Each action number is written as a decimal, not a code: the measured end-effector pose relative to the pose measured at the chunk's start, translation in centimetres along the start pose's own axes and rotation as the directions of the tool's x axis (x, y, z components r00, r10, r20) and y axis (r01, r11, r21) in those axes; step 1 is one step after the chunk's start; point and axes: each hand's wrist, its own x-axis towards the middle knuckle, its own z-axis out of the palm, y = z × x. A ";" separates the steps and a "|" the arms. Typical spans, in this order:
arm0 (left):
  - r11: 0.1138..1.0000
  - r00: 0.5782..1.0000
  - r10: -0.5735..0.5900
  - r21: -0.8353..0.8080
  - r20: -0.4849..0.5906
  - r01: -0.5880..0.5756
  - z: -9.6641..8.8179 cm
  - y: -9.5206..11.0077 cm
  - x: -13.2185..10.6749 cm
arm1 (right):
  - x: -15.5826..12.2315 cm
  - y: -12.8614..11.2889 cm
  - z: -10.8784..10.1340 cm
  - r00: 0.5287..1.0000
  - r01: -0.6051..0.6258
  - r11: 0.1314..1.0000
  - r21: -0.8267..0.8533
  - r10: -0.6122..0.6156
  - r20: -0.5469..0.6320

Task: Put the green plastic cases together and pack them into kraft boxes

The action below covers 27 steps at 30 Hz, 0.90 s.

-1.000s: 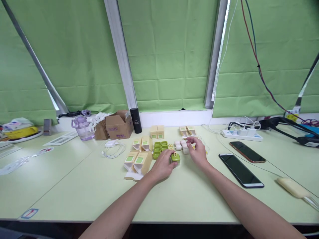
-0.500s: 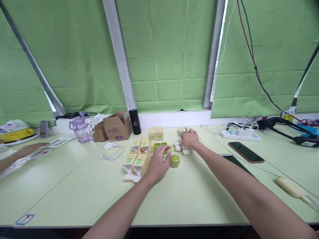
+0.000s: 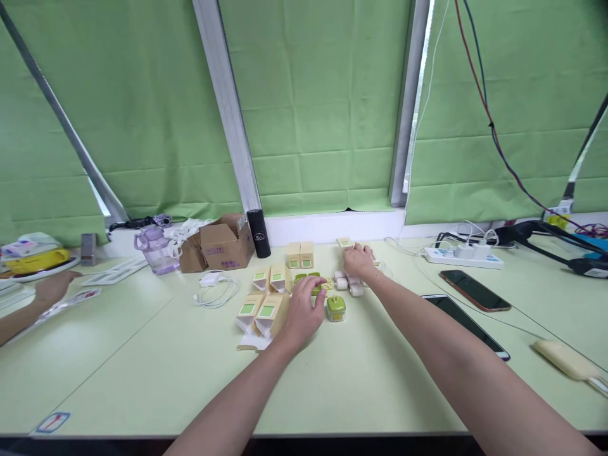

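My left hand (image 3: 306, 310) hovers over the table with its fingers stretched and the thumb apart, beside green lidded pieces (image 3: 311, 282) that it partly covers. Just right of its thumb stands a small clear jar with a green lid (image 3: 336, 308). Farther back, my right hand (image 3: 360, 262) is closed on a small beige carton (image 3: 344, 242), whose labelled end shows above the fingers. Close under that hand lie several pale pinkish-white pieces (image 3: 354, 287). Beige cartons with green windows (image 3: 266, 311) stand left of my left hand, their near flaps open.
Two more cartons (image 3: 299, 254) stand at the back, near a black bottle (image 3: 258, 233) and an open cardboard box (image 3: 226, 242). A charger cable (image 3: 216, 288) lies left. Phones (image 3: 475, 290), a power strip (image 3: 463, 256) and a power bank (image 3: 565, 360) are right. Another person's hand (image 3: 54, 288) is far left.
My right hand has shifted slightly left, with the carton at its fingers moving too. My left hand has hardly moved. The view has turned slightly, and the other person's hand has moved left.
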 end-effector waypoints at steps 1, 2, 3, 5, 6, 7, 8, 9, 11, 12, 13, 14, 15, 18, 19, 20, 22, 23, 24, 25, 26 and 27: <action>1.000 1.000 -0.007 -0.009 -0.011 0.007 0.0 0.0 0.0 | -0.4 -0.2 -0.3 0.999 0.008 1.000 0.006 -0.007 -0.054; 1.000 1.000 -0.019 -0.023 -0.023 0.018 -0.1 0.1 0.0 | -0.9 -0.4 -0.6 0.994 0.022 1.000 0.012 -0.020 -0.107; 0.999 0.999 -0.035 -0.041 -0.033 0.034 -0.1 0.0 0.0 | -1.4 -0.8 -0.9 0.987 0.040 0.999 0.015 -0.037 -0.158; 0.993 0.995 -0.082 -0.089 -0.049 0.077 -0.2 -0.1 0.2 | -2.9 -1.6 -1.5 0.966 0.079 0.997 0.018 -0.072 -0.248; 0.987 0.992 -0.113 -0.118 -0.052 0.106 -0.3 -0.3 0.3 | -3.8 -2.0 -1.8 0.954 0.100 0.995 0.017 -0.091 -0.286; 0.979 0.988 -0.149 -0.151 -0.050 0.140 -0.3 -0.5 0.4 | -4.8 -2.4 -2.0 0.943 0.119 0.993 0.015 -0.108 -0.315; 0.966 0.981 -0.189 -0.188 -0.045 0.178 -0.3 -0.8 0.6 | -6.0 -2.8 -2.1 0.925 0.148 0.989 0.013 -0.134 -0.355; 0.948 0.972 -0.232 -0.232 -0.036 0.218 -0.3 -1.1 0.8 | -7.3 -3.1 -2.2 0.880 0.218 0.976 0.014 -0.191 -0.434; 0.893 0.951 -0.309 -0.343 -0.004 0.289 -0.1 -1.7 1.3 | -10.0 -3.6 -2.1 0.784 0.339 0.941 0.010 -0.276 -0.555; 0.854 0.941 -0.338 -0.411 0.024 0.317 0.0 -2.0 1.6 | -11.4 -3.8 -2.0 0.741 0.394 0.919 0.003 -0.316 -0.592; 0.811 0.933 -0.354 -0.477 0.060 0.339 0.1 -2.2 1.8 | -12.7 -3.9 -1.8 0.699 0.437 0.899 -0.004 -0.342 -0.628; 0.767 0.929 -0.357 -0.537 0.096 0.351 0.2 -2.4 1.9 | -13.8 -4.0 -1.5 0.658 0.472 0.882 -0.019 -0.366 -0.658; 0.729 0.930 -0.347 -0.587 0.125 0.351 0.2 -2.4 2.1 | -14.7 -4.1 -1.3 0.615 0.500 0.865 -0.039 -0.386 -0.687; 0.670 0.944 -0.293 -0.673 0.148 0.314 0.3 -1.9 2.2 | -16.5 -4.2 -0.6 0.531 0.568 0.818 -0.090 -0.447 -0.720; 0.663 0.948 -0.284 -0.684 0.145 0.303 0.3 -1.7 2.2 | -16.7 -4.3 -0.5 0.522 0.585 0.806 -0.090 -0.458 -0.719; 0.656 0.949 -0.282 -0.692 0.143 0.300 0.3 -1.5 2.3 | -16.8 -4.3 -0.4 0.515 0.605 0.792 -0.086 -0.471 -0.716; 0.638 0.947 -0.291 -0.709 0.137 0.299 0.3 -1.1 2.3 | -16.9 -4.3 -0.3 0.496 0.648 0.759 -0.070 -0.490 -0.717; 0.629 0.946 -0.298 -0.719 0.130 0.297 0.2 -1.0 2.4 | -16.8 -4.2 -0.3 0.479 0.671 0.739 -0.060 -0.493 -0.726; 0.619 0.945 -0.306 -0.729 0.117 0.291 0.2 -1.0 2.5 | -16.7 -4.1 -0.2 0.458 0.692 0.721 -0.048 -0.489 -0.742; 0.611 0.943 -0.317 -0.739 0.102 0.285 0.1 -1.1 2.5 | -16.5 -3.9 -0.1 0.435 0.710 0.704 -0.033 -0.474 -0.766; 0.607 0.941 -0.328 -0.744 0.085 0.279 0.0 -1.2 2.6 | -16.4 -3.7 0.0 0.409 0.724 0.690 -0.014 -0.445 -0.796; 0.612 0.940 -0.334 -0.743 0.071 0.273 -0.1 -1.3 2.6 | -16.2 -3.4 0.1 0.389 0.730 0.683 0.012 -0.402 -0.829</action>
